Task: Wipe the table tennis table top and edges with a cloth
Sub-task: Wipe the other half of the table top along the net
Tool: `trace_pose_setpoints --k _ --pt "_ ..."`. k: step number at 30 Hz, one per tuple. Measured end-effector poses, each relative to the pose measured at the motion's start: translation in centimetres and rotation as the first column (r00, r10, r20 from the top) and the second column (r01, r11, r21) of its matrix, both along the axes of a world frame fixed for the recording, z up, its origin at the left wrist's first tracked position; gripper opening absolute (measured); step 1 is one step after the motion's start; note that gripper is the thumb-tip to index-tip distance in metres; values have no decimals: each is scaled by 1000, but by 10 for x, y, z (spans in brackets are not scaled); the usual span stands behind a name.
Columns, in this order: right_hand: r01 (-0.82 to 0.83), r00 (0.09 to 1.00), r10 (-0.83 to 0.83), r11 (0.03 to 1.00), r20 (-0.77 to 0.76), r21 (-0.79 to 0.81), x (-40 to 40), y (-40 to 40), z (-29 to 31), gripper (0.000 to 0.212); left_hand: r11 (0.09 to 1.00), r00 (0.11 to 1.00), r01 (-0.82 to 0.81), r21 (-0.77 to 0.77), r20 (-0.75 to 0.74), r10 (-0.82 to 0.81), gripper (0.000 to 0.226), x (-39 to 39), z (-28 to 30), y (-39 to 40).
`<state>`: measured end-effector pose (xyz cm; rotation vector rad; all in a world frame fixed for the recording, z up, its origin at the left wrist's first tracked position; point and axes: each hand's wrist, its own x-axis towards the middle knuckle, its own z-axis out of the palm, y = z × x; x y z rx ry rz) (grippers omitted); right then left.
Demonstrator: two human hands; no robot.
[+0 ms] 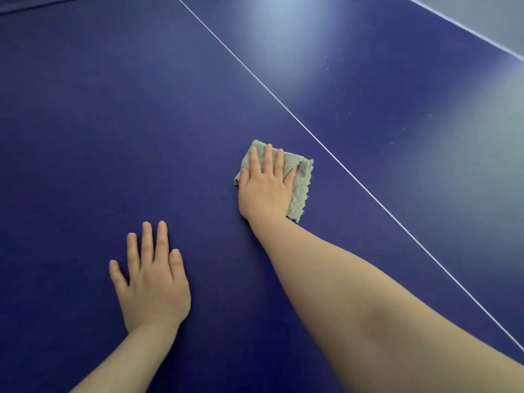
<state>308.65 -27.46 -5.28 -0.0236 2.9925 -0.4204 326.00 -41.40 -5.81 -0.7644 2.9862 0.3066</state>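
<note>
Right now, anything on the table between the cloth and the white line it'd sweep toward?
Nothing visible. The right hand presses flat on the cloth, and the blue table top between it and the white line is bare. The left hand rests flat, nearer the person.

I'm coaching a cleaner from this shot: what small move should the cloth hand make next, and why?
Probably slide the cloth right, across the white line. The right hand presses it flat just short of that line, pale specks dot the table top beyond it, and the left hand rests flat nearby.
</note>
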Motion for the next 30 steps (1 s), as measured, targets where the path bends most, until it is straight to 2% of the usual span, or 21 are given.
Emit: trace_pose_setpoints --k 5,11,19,24,30 --pt "164 986 -165 985 1 52 16 44 0 56 1000 1000 -11 2 1 11 56 -3 0 0" --pt "311 949 -315 947 36 74 75 100 2 57 998 999 48 -38 7 -48 55 9 1 5" --pt "378 921 -384 921 57 95 168 161 6 57 993 993 120 -17 6 -120 62 95 0 64" --pt "409 909 -411 912 73 32 224 187 8 57 986 986 167 -26 8 -167 61 139 -3 97" --pt "408 912 -409 904 24 -127 286 222 8 55 978 978 206 -18 -6 -206 56 185 -5 131"
